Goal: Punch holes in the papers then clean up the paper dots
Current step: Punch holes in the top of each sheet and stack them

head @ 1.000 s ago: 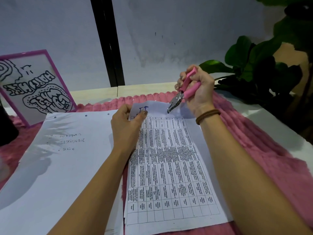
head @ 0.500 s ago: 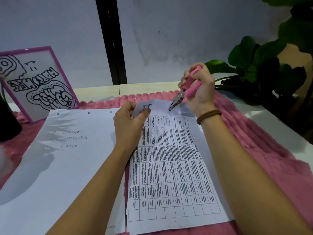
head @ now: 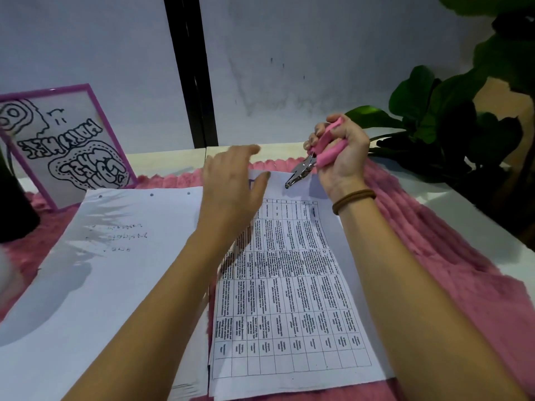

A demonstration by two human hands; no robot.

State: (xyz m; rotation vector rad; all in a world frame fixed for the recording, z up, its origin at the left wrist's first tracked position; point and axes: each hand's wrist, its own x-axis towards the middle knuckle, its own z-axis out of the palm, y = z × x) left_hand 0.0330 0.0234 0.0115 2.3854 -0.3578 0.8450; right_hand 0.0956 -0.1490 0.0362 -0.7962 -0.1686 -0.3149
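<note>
A white paper sheet printed with a black text grid (head: 289,299) lies on the pink ribbed plush mat (head: 434,241) at its near edge. Beside it is a plain white sheet (head: 115,285) with three punched holes. Toward the mat's far edge, the left hand (head: 231,192) is spread open over the printed sheet's far left corner. The right hand (head: 341,160) grips a pink-handled metal hole punch (head: 311,164), nose at that sheet's top margin.
</note>
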